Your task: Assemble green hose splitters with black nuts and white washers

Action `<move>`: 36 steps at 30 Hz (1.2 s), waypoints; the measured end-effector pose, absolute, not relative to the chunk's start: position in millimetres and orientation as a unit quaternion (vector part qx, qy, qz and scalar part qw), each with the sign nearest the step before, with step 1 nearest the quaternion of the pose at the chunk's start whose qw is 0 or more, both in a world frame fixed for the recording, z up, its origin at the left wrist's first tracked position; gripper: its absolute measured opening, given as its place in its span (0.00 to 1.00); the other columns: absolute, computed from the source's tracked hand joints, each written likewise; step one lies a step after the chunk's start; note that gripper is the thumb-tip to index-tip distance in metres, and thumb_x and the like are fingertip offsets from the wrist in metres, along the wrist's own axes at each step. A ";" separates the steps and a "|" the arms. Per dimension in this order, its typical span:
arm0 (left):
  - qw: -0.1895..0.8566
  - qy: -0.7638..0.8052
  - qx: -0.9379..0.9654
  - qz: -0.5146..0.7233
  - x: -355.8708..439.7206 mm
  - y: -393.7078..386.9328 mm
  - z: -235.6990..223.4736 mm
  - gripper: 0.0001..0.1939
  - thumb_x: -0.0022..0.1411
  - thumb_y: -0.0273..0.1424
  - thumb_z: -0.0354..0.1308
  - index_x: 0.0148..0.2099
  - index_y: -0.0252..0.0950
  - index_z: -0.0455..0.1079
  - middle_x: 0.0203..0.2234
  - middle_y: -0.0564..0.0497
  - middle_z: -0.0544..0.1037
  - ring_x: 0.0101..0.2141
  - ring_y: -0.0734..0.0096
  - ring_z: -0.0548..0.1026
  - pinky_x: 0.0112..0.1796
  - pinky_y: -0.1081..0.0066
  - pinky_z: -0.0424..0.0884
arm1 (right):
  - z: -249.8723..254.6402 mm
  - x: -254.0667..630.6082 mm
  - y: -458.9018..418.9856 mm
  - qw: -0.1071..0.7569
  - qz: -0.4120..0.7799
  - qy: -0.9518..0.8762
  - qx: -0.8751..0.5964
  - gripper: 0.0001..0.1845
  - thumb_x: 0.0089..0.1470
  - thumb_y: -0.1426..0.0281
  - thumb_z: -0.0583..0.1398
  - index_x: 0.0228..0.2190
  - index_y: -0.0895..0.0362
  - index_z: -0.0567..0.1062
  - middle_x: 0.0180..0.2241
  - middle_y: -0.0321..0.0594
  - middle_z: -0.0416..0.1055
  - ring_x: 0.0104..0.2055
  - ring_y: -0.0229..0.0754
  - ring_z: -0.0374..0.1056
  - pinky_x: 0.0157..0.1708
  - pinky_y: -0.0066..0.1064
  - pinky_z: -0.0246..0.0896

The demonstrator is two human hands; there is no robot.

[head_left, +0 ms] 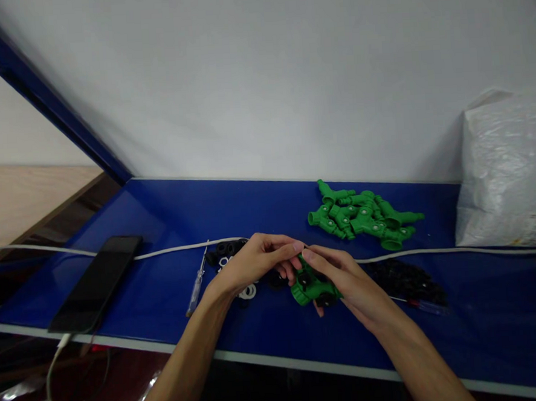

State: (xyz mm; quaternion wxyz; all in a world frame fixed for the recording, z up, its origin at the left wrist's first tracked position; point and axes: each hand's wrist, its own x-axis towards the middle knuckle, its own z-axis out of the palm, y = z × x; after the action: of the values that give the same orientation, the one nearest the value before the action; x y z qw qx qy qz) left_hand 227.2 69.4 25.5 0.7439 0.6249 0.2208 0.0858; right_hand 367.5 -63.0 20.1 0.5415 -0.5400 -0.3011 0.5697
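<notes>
My right hand [342, 270] is wrapped around a green plastic hose splitter [304, 292] with black round parts on it. The splitter is held just above the blue table, tilted. At its upper end my left hand [271, 258] has thumb and fingers pinched together, close to the right thumb; what lies between them is hidden. Under and beside the left hand are black rings [225, 248] and white rings [247, 292], partly covered by the fingers. To the right of my right hand lies a heap of small black parts [406, 280].
Several green splitters [364, 216] lie piled at the back. One screwdriver [197, 286] is at left, another [426, 306] at right. A phone [96, 283] with a cable rests at left. A white cable [471, 249] crosses the table [258, 334]. A plastic-wrapped package [506, 168] stands right.
</notes>
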 end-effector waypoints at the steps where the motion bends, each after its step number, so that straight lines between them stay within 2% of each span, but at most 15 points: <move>1: 0.745 0.219 0.624 0.083 227.0 69.2 26.0 0.24 0.60 0.50 0.66 0.38 0.31 0.78 0.25 0.50 0.79 0.24 0.76 0.75 0.27 0.76 0.68 | 19.9 367.4 -63.5 0.544 0.570 -0.299 -0.539 0.23 0.54 0.48 0.67 0.35 0.56 0.81 0.28 0.39 0.77 0.25 0.41 0.72 0.14 0.26 0.66; 7: 0.751 0.214 0.620 0.071 226.1 68.2 29.7 0.23 0.61 0.50 0.65 0.33 0.32 0.76 0.23 0.51 0.78 0.23 0.75 0.75 0.27 0.75 0.67 | 20.3 366.5 -65.7 0.545 0.577 -0.297 -0.532 0.22 0.56 0.49 0.65 0.35 0.56 0.81 0.30 0.40 0.79 0.25 0.42 0.72 0.14 0.26 0.66; 14: 0.767 0.206 0.604 0.063 225.1 68.1 33.0 0.21 0.62 0.47 0.65 0.33 0.32 0.76 0.23 0.51 0.78 0.24 0.76 0.75 0.28 0.75 0.67 | 21.7 366.8 -66.4 0.539 0.576 -0.302 -0.535 0.21 0.59 0.50 0.63 0.35 0.57 0.80 0.29 0.42 0.78 0.24 0.42 0.70 0.14 0.29 0.67; 21: 0.764 0.209 0.608 0.064 225.5 67.9 33.4 0.20 0.62 0.47 0.65 0.36 0.32 0.77 0.25 0.51 0.79 0.25 0.74 0.76 0.30 0.73 0.69 | 19.5 366.1 -66.5 0.546 0.559 -0.292 -0.551 0.21 0.56 0.50 0.65 0.36 0.57 0.81 0.29 0.41 0.77 0.22 0.42 0.70 0.13 0.29 0.67; 27: 0.746 0.210 0.628 0.072 227.1 69.2 28.1 0.28 0.62 0.54 0.61 0.30 0.32 0.74 0.22 0.50 0.78 0.24 0.75 0.75 0.31 0.74 0.70 | 15.4 369.1 -66.5 0.537 0.549 -0.303 -0.564 0.22 0.55 0.51 0.67 0.38 0.57 0.82 0.26 0.37 0.74 0.23 0.40 0.70 0.13 0.28 0.69; 32: 0.729 0.210 0.646 0.084 227.6 69.5 24.2 0.23 0.57 0.50 0.69 0.39 0.32 0.78 0.25 0.52 0.79 0.24 0.75 0.75 0.29 0.74 0.70 | 16.7 368.9 -65.4 0.528 0.540 -0.331 -0.566 0.23 0.58 0.50 0.65 0.39 0.58 0.82 0.29 0.39 0.76 0.25 0.38 0.70 0.14 0.26 0.69; 36: 0.725 0.208 0.651 0.083 228.5 69.2 20.4 0.20 0.59 0.47 0.69 0.40 0.33 0.78 0.23 0.54 0.77 0.23 0.75 0.75 0.27 0.75 0.68 | 18.0 367.9 -65.4 0.521 0.533 -0.347 -0.569 0.24 0.59 0.50 0.64 0.40 0.58 0.82 0.31 0.40 0.76 0.25 0.38 0.70 0.14 0.25 0.69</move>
State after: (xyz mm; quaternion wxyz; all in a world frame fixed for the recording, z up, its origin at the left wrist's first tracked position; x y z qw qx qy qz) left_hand 228.5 69.2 20.4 0.7251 0.6512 0.2082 0.0829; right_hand 367.9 -65.4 18.0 0.5213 -0.5686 -0.3469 0.5335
